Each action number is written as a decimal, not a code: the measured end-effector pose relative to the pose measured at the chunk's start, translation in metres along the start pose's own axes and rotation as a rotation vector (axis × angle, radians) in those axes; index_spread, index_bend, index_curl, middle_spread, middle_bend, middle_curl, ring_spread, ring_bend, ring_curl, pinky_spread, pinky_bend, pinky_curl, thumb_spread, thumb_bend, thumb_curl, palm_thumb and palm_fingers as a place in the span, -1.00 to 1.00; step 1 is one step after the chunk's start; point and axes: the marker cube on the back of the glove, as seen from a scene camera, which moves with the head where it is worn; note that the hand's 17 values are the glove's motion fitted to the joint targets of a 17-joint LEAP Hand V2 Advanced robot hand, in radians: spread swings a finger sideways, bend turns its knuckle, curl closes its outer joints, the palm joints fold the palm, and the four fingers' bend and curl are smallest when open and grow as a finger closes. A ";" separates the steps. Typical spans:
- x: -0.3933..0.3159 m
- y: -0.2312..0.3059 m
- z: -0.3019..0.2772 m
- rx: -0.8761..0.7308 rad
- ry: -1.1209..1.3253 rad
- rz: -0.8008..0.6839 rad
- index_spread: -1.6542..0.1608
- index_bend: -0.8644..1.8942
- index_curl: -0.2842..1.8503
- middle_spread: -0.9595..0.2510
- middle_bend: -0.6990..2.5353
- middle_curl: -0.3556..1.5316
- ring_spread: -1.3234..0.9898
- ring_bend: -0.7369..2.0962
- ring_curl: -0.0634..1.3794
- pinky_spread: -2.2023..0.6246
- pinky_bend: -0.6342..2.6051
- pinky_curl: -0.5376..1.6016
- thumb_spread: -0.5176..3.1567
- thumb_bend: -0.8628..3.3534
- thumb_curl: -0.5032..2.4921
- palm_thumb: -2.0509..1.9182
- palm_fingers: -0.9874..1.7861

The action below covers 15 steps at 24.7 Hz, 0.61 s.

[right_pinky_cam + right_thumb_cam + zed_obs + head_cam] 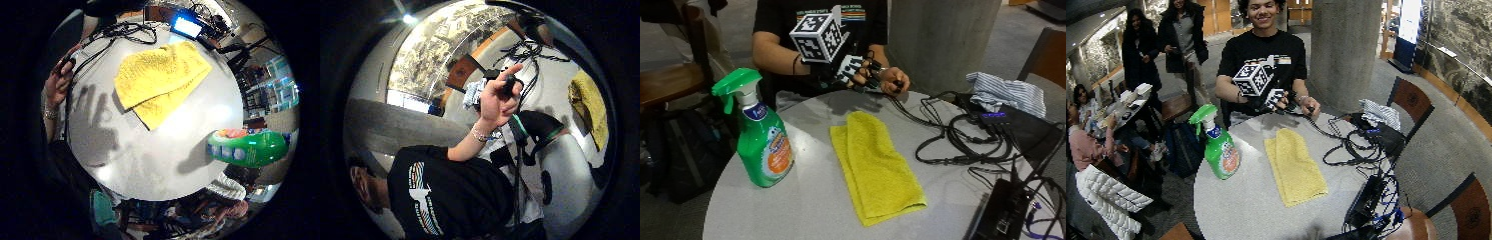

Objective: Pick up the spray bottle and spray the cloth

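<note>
A green spray bottle (763, 145) with a green trigger head stands upright on the left of the round grey table (806, 210). A folded yellow cloth (876, 165) lies flat in the table's middle, apart from the bottle. My gloved right hand (850, 70) hovers above the far table edge, fingers spread and holding nothing. Its shadow (95, 125) falls on the tabletop beside the cloth (160, 80). The bottle (247, 147) stands well off to the side of the palm. The person's bare left hand (896, 80) holds a small black device right next to my glove.
Black cables (953, 135) snake over the right side of the table toward a black box (999, 210) at the front right. A striped cloth (1006, 90) lies at the far right. A wooden chair (666, 80) stands left of the table.
</note>
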 end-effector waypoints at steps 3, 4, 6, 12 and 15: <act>0.002 0.000 0.001 -0.007 0.013 0.010 0.56 -0.27 -0.67 0.61 -0.40 -0.51 0.13 -0.26 -0.77 0.65 -0.34 -0.39 -0.43 -0.42 -0.58 0.32 0.09; 0.003 0.000 0.001 -0.010 0.017 0.014 0.54 -0.27 -0.65 0.61 -0.39 -0.50 0.13 -0.25 -0.75 0.66 -0.33 -0.38 -0.40 -0.42 -0.57 0.32 0.08; 0.003 0.000 0.002 -0.016 0.024 0.020 0.51 -0.27 -0.63 0.61 -0.39 -0.47 0.13 -0.25 -0.72 0.67 -0.32 -0.36 -0.35 -0.42 -0.56 0.33 0.07; 0.005 -0.001 0.004 -0.018 0.039 0.031 0.45 -0.27 -0.59 0.61 -0.39 -0.42 0.13 -0.25 -0.67 0.70 -0.31 -0.33 -0.24 -0.43 -0.54 0.35 0.06; 0.006 0.001 0.003 -0.001 0.036 0.047 0.43 -0.28 -0.58 0.62 -0.39 -0.40 0.13 -0.25 -0.65 0.71 -0.30 -0.31 -0.21 -0.44 -0.53 0.36 0.05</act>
